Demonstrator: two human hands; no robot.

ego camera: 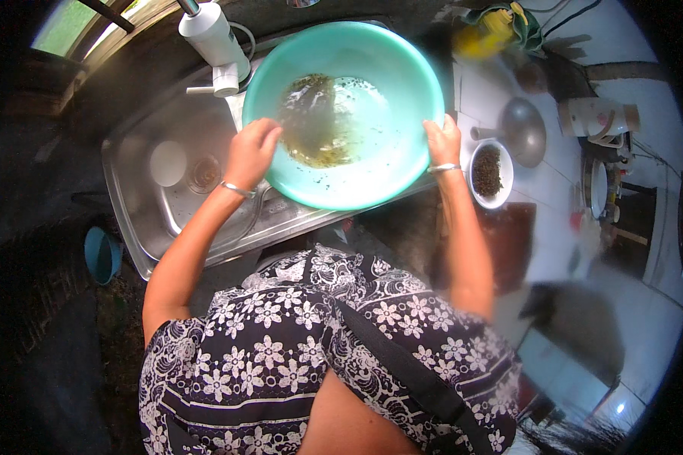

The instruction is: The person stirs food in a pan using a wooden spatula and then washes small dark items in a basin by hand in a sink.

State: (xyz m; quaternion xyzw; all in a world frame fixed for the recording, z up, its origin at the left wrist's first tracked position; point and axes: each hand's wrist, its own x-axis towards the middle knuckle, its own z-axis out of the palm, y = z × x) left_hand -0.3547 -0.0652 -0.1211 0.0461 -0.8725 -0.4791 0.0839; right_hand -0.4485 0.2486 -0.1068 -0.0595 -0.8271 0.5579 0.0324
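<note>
A large mint-green plastic basin [401, 162] is tilted over a stainless-steel sink. Murky brownish water [313, 133] with dark specks has pooled in its left part, and more specks stick to the near wall. My left hand [254, 149] is on the basin's left rim, thumb towards the inside, its underside fingers hidden. On the opposite rim, my right hand [445, 143] grips with the thumb inside and the other fingers out of sight behind the wall. Both wrists wear a silvery bangle.
The sink [199, 136] has a drain strainer [205, 173] and a white round object [168, 163]. A white tap unit [216, 51] stands behind. To the right are a white bowl [506, 190] of dark granules, a metal wok [523, 131] and a pale vacuum flask [592, 116].
</note>
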